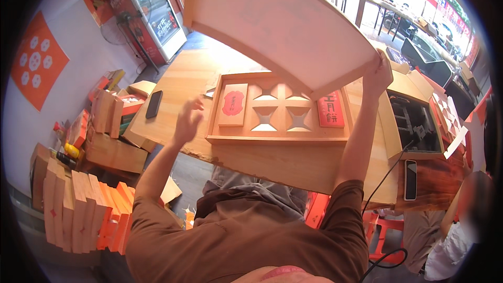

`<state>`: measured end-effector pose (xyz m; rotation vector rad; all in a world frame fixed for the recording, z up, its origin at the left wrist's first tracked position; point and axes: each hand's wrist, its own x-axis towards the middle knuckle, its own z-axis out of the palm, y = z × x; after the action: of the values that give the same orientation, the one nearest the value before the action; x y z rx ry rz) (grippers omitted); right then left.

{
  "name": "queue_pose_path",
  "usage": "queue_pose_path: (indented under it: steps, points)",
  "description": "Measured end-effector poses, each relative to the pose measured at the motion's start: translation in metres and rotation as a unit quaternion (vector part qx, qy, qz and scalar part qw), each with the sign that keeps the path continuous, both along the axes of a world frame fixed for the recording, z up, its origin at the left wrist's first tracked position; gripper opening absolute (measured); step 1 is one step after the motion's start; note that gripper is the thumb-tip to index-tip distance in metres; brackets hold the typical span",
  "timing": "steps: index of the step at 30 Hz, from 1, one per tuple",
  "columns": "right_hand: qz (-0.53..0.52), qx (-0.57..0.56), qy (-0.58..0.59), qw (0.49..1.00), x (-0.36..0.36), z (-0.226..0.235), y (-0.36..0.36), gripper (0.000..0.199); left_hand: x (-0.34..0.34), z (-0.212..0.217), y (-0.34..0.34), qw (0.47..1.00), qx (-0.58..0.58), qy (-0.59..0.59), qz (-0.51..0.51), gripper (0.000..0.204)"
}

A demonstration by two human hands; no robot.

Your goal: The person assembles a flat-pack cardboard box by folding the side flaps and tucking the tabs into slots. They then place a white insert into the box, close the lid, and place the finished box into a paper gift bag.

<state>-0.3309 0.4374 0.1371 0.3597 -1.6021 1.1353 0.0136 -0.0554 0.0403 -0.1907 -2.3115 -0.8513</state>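
Observation:
My right hand (378, 73) grips the right edge of a large shallow box lid (283, 26), raised and tilted with its pale inside facing me. Below it, a flat gift box (277, 140) lies uncovered on the wooden table. Inside the box sit a pale small box (232, 106) with a red emblem at the left and a red-fronted box (331, 110) at the right, partly hidden by the lid. Between them is an insert (279, 110) with several star-shaped cutouts. My left hand (188, 120) hovers beside the box's left edge, fingers apart, holding nothing.
A black phone (153, 104) lies at the table's left; another phone (410, 180) lies at the right, near an open carton (390, 126) and a dark cable. Flat boxes (78, 199) stand stacked at lower left. A drinks fridge (152, 15) stands behind. Another person sits at lower right.

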Motion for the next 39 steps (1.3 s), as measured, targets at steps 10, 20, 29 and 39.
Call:
queue_pose_path:
  steps: [10,20,29,39]
  points:
    - [-0.064,0.151,0.247,0.955,0.022,0.002,-0.018,0.024,-0.109,0.064,-0.104,0.692,0.66,-0.125,-0.263,0.101]
    - [0.009,0.218,0.282,0.934,0.024,-0.011,-0.044,0.018,-0.144,-0.024,-0.19,0.735,0.639,-0.153,-0.168,0.035]
    - [0.033,0.232,0.12,0.965,0.028,-0.033,-0.044,0.025,-0.194,-0.149,-0.187,0.863,0.498,-0.022,-0.083,0.058]
    - [0.016,0.22,0.077,0.972,0.051,-0.023,-0.004,0.029,-0.162,-0.078,-0.105,0.758,0.598,-0.04,-0.256,0.077]
